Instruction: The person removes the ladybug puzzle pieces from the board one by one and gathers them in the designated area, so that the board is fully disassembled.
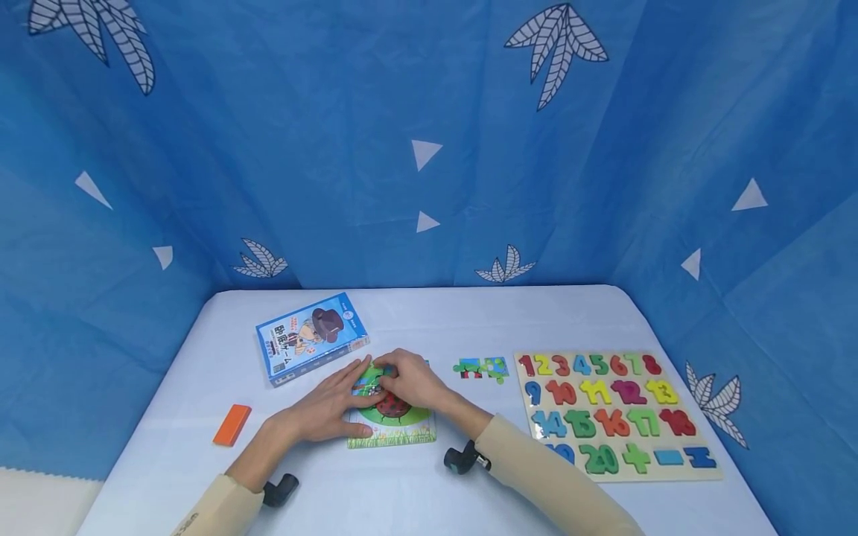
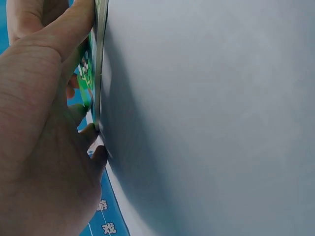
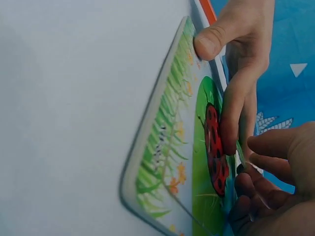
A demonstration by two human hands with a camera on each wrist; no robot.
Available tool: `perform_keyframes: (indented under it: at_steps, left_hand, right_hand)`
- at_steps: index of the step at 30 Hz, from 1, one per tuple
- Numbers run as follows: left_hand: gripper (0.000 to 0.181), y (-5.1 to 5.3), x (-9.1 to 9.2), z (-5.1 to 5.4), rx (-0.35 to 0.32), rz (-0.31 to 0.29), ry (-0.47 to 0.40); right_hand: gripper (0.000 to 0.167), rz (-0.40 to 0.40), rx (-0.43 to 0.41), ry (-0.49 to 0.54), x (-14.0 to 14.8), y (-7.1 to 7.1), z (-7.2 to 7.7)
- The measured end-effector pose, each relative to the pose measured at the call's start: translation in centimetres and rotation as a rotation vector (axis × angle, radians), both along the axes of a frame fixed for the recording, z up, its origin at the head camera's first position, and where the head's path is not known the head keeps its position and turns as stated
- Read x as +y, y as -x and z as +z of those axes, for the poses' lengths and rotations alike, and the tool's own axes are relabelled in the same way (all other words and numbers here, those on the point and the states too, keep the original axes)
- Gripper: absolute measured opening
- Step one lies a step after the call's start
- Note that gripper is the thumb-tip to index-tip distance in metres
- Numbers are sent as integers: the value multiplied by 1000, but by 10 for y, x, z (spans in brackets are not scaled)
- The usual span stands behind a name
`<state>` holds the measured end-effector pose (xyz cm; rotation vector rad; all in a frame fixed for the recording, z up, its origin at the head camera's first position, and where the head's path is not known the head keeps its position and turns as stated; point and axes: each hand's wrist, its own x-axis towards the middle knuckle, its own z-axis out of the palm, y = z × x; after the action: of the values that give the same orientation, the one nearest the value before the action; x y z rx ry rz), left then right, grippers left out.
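A ladybug jigsaw board [image 1: 394, 439] lies flat on the table between the hands, grass printed along its near edge. My left hand [image 1: 325, 408] rests on its left side; in the right wrist view that thumb [image 3: 209, 43] sits at the board's edge and a finger touches the ladybug [image 3: 214, 142]. My right hand [image 1: 417, 383] bends over the upper part of the board. Its thumb and fingers pinch a green puzzle piece [image 3: 239, 151], tilted up and mostly hidden by the fingers. Joined loose puzzle pieces [image 1: 482, 368] lie right of the board.
A blue game box [image 1: 311, 336] lies at the back left, an orange block [image 1: 232, 425] nearer on the left. On the right is a wooden number board [image 1: 617, 417] filled with coloured numerals. Blue patterned cloth [image 1: 429, 186] hangs behind the white table.
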<state>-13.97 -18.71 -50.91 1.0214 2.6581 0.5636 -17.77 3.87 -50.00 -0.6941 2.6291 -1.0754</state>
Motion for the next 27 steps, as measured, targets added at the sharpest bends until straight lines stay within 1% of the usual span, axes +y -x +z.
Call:
perform_keyframes:
  at_steps: [3,5,7,11,14,17,19,27]
  left_hand:
    - [71,-1,0,0,-1,2,4]
    - [71,-1,1,1,-5,2,6]
    - [71,-1,1,1,-8,3,7]
    - [70,-1,1,1,-12,3,14]
    - [70,-1,1,1,-10,-2,18]
    - [70,-1,1,2,-5,-4,19]
    - [70,0,1,2,-3,-5,17]
    - [69,0,0,2,3,-15,-3]
  right_hand:
    - [35,-9,5,-20,-2,3,2]
    - [33,-17,-4,-36,-3,5,2]
    - [29,-30,-22,-29,-4,6,2]
    - [15,-53,-61,33,-5,8,1]
    - [5,-49,-92,87,-4,9,2]
    - [5,-41,-121,122,0,9,6]
    - [6,-35,-125,133,3,10,8]
    - [12,-2,-140,128,28,18,23]
